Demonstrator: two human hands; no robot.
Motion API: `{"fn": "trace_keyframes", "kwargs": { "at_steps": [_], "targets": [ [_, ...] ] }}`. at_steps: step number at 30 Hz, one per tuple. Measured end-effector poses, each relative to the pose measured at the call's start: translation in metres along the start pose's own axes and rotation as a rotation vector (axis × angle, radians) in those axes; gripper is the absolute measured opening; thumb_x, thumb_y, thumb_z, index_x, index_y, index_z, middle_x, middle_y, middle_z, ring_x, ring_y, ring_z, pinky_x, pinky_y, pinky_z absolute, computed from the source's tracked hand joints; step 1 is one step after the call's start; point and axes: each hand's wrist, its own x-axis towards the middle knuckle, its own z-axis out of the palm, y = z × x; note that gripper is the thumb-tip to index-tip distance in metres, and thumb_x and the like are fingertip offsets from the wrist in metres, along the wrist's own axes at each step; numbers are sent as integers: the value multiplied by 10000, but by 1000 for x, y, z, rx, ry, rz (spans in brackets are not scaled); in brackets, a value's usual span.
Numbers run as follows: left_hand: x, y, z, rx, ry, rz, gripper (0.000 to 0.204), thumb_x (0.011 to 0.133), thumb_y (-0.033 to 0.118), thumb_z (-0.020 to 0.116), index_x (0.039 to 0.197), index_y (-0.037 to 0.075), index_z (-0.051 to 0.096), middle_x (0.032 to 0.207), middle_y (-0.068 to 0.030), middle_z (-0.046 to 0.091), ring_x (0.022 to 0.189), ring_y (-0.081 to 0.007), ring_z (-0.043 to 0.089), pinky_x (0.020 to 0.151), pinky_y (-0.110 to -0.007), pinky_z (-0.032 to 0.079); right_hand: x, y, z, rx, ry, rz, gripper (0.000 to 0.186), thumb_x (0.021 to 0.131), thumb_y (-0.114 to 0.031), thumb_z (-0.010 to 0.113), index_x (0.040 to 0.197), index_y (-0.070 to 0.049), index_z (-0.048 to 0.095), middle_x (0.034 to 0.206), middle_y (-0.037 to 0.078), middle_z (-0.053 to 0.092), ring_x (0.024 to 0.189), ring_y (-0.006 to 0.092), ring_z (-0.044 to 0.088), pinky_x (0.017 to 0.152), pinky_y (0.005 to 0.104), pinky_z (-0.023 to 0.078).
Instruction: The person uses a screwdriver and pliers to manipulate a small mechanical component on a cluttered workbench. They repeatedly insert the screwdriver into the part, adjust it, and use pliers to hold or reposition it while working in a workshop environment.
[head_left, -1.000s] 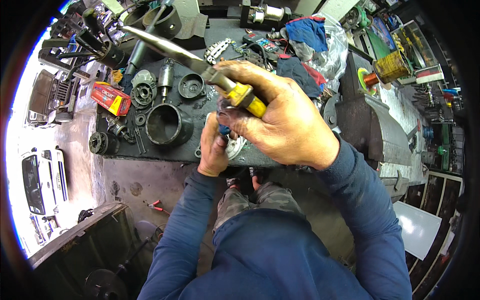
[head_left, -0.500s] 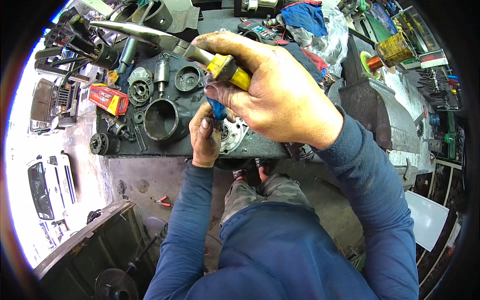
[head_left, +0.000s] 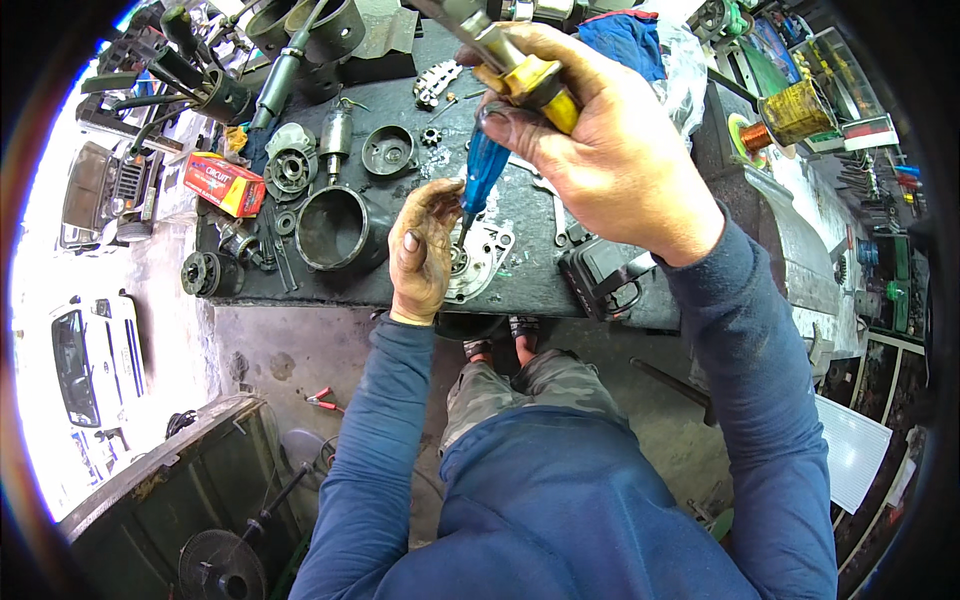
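My left hand [head_left: 422, 250] is closed around the lower part of a blue-handled screwdriver [head_left: 486, 172], which stands nearly upright. Its shaft points down at the round opening of a silver metal end cover [head_left: 487, 262] lying by the bench's front edge. Above it, my right hand [head_left: 625, 150] grips a hammer [head_left: 537, 82] with a yellow and black handle. The hammer's metal part runs out of the picture at the top. My right thumb overlaps the top of the screwdriver, so I cannot tell whether they touch.
To the left on the dark bench [head_left: 400, 288] stand an open metal cylinder [head_left: 333, 230], a round cap [head_left: 388, 152] and a red-yellow box [head_left: 222, 185]. A wrench [head_left: 559, 215] and a black device [head_left: 605, 275] lie right of the cover. A vehicle panel [head_left: 170, 470] rises at lower left.
My right hand with the hammer has moved right and slightly up, uncovering more of the screwdriver and the bench behind. My left hand still holds the screwdriver over the cover.
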Motion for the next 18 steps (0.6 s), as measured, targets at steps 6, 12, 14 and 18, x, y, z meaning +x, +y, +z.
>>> {"fn": "trace_keyframes", "kwargs": {
  "at_steps": [6, 12, 14, 18],
  "targets": [
    [-4, 6, 1, 52, -45, -42, 866, 1023, 645, 583, 1399, -135, 562, 1190, -239, 709, 1103, -308, 700, 1041, -433, 514, -7, -5, 6, -226, -12, 13, 513, 953, -136, 826, 1416, -42, 625, 1178, 114, 757, 1074, 174, 712, 969, 335, 558],
    [-1, 14, 5, 103, -83, -61, 769, 1067, 579, 546, 1383, -121, 587, 1079, -234, 734, 1014, -306, 723, 986, -434, 544, -8, -2, 11, -277, 80, -90, 463, 923, -103, 793, 1353, -23, 639, 1072, 171, 761, 983, 309, 745, 887, 377, 580],
    [-1, 18, 7, 128, -90, -87, 749, 1073, 564, 544, 1386, -115, 590, 1062, -226, 737, 997, -302, 724, 981, -432, 547, -10, -1, 13, -264, 111, -127, 438, 910, -80, 775, 1323, -15, 645, 1027, 200, 763, 938, 376, 761, 844, 401, 592],
    [-1, 22, 7, 172, -88, -134, 729, 1071, 552, 558, 1387, -104, 597, 1057, -224, 742, 981, -295, 726, 966, -422, 547, -13, 1, 17, -241, 137, -107, 430, 913, -78, 773, 1319, -19, 645, 1045, 207, 759, 948, 388, 755, 843, 409, 590]
  ]
}}
